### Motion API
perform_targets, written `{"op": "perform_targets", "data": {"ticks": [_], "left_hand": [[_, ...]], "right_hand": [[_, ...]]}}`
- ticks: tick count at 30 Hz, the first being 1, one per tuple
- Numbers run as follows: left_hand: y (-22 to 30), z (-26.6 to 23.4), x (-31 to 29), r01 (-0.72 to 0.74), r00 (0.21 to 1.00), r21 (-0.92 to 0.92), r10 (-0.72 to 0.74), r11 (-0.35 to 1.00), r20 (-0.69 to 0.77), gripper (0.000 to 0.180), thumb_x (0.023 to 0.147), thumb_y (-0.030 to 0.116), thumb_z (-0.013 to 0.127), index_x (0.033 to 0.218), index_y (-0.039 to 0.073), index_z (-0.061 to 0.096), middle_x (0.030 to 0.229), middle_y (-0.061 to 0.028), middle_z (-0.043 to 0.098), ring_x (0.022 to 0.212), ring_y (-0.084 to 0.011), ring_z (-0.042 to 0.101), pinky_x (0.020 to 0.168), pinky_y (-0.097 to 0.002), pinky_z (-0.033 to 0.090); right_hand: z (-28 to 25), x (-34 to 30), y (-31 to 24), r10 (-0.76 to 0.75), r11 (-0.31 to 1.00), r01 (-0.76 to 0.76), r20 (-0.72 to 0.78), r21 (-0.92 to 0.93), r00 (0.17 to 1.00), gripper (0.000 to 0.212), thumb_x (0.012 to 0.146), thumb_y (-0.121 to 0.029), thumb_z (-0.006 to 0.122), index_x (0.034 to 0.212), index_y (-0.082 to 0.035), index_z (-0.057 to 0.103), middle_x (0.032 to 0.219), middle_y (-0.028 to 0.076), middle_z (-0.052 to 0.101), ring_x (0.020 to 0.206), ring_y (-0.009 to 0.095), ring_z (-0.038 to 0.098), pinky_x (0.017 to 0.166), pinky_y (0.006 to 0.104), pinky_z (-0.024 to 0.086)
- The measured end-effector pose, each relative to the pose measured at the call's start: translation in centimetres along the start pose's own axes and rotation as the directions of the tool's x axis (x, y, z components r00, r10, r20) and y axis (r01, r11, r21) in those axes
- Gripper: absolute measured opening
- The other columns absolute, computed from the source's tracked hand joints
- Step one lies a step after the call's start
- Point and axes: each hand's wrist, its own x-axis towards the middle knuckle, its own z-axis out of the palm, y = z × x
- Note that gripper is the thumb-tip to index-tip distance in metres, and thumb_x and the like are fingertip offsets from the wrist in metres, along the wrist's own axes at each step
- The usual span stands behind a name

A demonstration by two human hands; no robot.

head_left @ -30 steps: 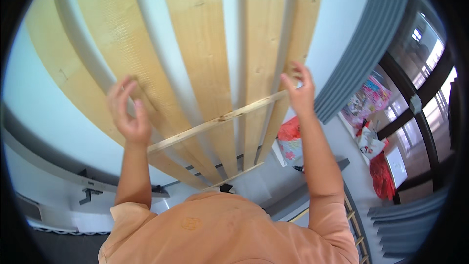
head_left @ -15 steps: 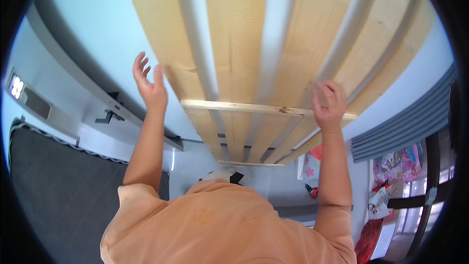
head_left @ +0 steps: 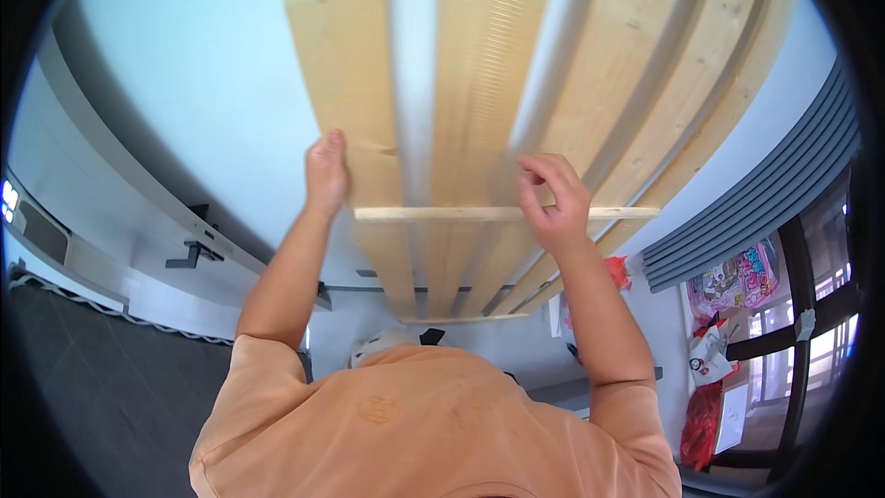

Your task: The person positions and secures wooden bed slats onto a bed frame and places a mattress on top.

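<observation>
A tall panel of pale wooden slats (head_left: pixel 479 65) stands upright before me, with a narrow wooden crossbar (head_left: pixel 424 214) across it. My left hand (head_left: pixel 326 171) is closed around the outer edge of the leftmost slat, just above the crossbar's left end; its fingers are partly hidden behind the wood. In front of the panel, my right hand (head_left: pixel 560 203) overlaps the crossbar near the gap between two middle slats. Its fingers are loosely curled, the thumb apart from them, and nothing shows in the hand.
A white wall lies behind the panel. To the left is a grey door with a dark handle (head_left: pixel 195 254). A blue-grey curtain (head_left: pixel 765 194) hangs on the right, near a colourful bag (head_left: pixel 733 281) and a red plastic bag (head_left: pixel 702 420) by a window.
My left hand has come in to the right and taken hold of the panel's left edge. My right hand has moved left across the slats, and the view has shifted.
</observation>
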Motion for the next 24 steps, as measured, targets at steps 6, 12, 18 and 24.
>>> {"op": "perform_targets", "data": {"ticks": [6, 12, 18, 24], "left_hand": [[3.9, 4.0, -1.5, 0.174, 0.96, -0.208, -0.119, 0.963, 0.253, 0.036, 0.09, 0.036, 0.053, 0.087, 0.001, 0.059, 0.074, -0.0005, 0.056, 0.065, -0.0065, 0.046, 0.056, -0.0233, 0.04], [10.3, 8.4, -6.2, 0.36, 0.755, -0.449, 0.027, 0.818, 0.655, 0.021, 0.091, 0.017, 0.052, 0.097, -0.002, 0.057, 0.072, -0.0003, 0.056, 0.062, -0.0061, 0.047, 0.054, -0.0227, 0.039], [13.5, 9.5, -12.5, 0.485, 0.38, -0.478, 0.315, 0.732, 0.869, 0.033, 0.089, 0.006, 0.047, 0.122, -0.002, 0.045, 0.108, -0.011, 0.055, 0.098, -0.0157, 0.053, 0.081, -0.0276, 0.043], [13.8, 11.8, -14.7, 0.105, 0.11, -0.698, 0.689, 0.709, 0.716, 0.047, 0.086, 0.013, 0.053, 0.13, 0.004, 0.041, 0.134, -0.012, 0.041, 0.123, -0.0219, 0.039, 0.101, -0.034, 0.032]], "right_hand": [[6.5, 2.8, -6.7, -0.014, 0.994, -0.01, -0.226, -0.107, 0.974, 0.043, 0.073, -0.007, 0.066, 0.112, 0.004, 0.052, 0.107, 0.019, 0.055, 0.099, 0.029, 0.055, 0.085, 0.0346, 0.044], [6.6, 3.1, -11.4, 0.346, 0.863, -0.482, -0.519, -0.15, 0.782, 0.087, 0.071, -0.024, 0.071, 0.132, 0.015, 0.022, 0.129, 0.027, 0.037, 0.117, 0.034, 0.043, 0.095, 0.0354, 0.038], [0.7, 1.3, -16.0, 0.535, 0.644, -0.754, -0.628, -0.129, 0.565, 0.09, 0.072, -0.025, 0.067, 0.135, 0.013, 0.015, 0.123, 0.031, 0.044, 0.115, 0.034, 0.047, 0.094, 0.0343, 0.038], [-3.7, -4.2, -22.1, -0.067, 0.554, -0.699, -0.861, -0.453, 0.504, 0.026, 0.083, -0.019, 0.059, 0.101, -0.001, 0.061, 0.087, 0.017, 0.066, 0.078, 0.025, 0.065, 0.069, 0.0324, 0.048]]}}
